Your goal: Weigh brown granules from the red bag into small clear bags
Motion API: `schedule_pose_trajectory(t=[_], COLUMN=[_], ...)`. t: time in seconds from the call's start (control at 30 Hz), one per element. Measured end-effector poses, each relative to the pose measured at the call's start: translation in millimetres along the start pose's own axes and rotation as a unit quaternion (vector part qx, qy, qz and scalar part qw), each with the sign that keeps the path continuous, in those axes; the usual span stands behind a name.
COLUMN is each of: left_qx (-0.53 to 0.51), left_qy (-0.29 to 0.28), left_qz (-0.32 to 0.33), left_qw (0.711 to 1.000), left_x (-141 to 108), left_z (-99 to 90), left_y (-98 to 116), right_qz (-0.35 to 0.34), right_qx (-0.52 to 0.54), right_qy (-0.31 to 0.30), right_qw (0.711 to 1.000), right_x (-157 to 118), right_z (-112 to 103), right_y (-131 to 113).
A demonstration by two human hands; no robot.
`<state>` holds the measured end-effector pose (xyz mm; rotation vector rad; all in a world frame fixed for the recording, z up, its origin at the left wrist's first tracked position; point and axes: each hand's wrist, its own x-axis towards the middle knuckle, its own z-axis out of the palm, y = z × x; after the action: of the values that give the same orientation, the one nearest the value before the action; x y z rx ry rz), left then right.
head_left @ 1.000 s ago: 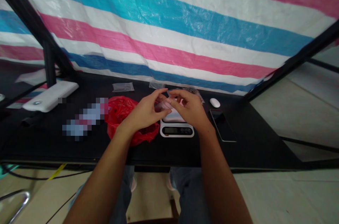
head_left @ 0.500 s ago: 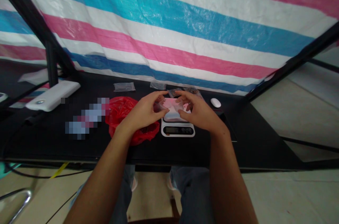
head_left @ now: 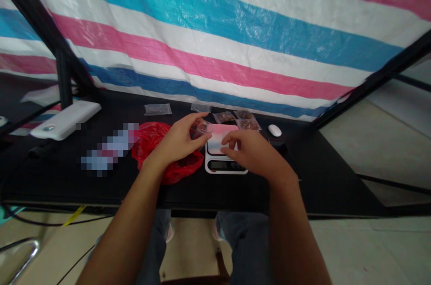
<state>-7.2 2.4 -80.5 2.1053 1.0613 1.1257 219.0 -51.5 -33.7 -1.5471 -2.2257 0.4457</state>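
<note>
My left hand (head_left: pixel 178 139) is shut on a small clear plastic piece (head_left: pixel 204 128), possibly a cup or lid, just left of the scale's top. My right hand (head_left: pixel 247 149) rests its fingertips on a flat pink-and-white packet (head_left: pixel 218 138), which lies on a white digital kitchen scale (head_left: pixel 225 165). The scale's display faces me, and its readout is too small to read. The right hand holds nothing visible.
A crumpled red plastic bag (head_left: pixel 164 155) lies left of the scale. Small bags of brown contents (head_left: pixel 247 120) and clear bags (head_left: pixel 156 109) lie behind. A white mouse (head_left: pixel 274 130), a phone (head_left: pixel 276 143), a white rectangular block (head_left: pixel 65 120) and a pixelated object (head_left: pixel 107 150) share the black table (head_left: pixel 323 177).
My hands have parted. The clear piece stays in my left hand, while my right hand has moved down onto the packet on the scale. The brown-filled bags now show more fully.
</note>
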Motion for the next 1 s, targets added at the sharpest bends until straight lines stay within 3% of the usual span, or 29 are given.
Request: schedule_pose_trajectory(t=[0.13, 0.23, 0.33, 0.43, 0.53, 0.6, 0.73, 0.9, 1.0], left_qx=[0.001, 0.005, 0.006, 0.005, 0.01, 0.011, 0.012, 0.031, 0.046], left_qy=[0.005, 0.002, -0.005, -0.017, -0.036, -0.044, -0.04, -0.003, 0.058], left_qz=[-0.001, -0.005, -0.01, -0.008, 0.0, 0.01, 0.023, 0.028, 0.027], left_qw=[1.0, 1.0, 1.0, 1.0, 0.999, 0.999, 0.999, 0.999, 0.997], left_x=[1, 0, -1, -3, -4, -4, -3, -2, 6], left_z=[-1.2, -1.6, -1.5, -0.7, 1.4, 3.1, 4.2, -3.0, -8.6], left_y=[-1, -2, -4, -5, -2, 0, 2, 0, -5], right_qz=[0.027, 0.041, 0.039, 0.016, 0.022, 0.016, -0.027, -0.029, -0.037], right_qx=[-0.035, -0.063, -0.065, 0.011, 0.056, 0.069, 0.059, 0.12, 0.125], right_qy=[-0.134, -0.155, -0.15, -0.101, 0.045, 0.097, 0.044, 0.138, 0.126], right_qw=[0.99, 0.985, 0.986, 0.995, 0.997, 0.993, 0.997, 0.983, 0.983], right_x=[-6, -5, -4, -1, 8, 16, 27, 23, 18], right_z=[16, 28, 26, 10, -3, -2, 11, 3, -3], right_y=[-23, -28, -22, -12, -8, -10, -16, -22, -30])
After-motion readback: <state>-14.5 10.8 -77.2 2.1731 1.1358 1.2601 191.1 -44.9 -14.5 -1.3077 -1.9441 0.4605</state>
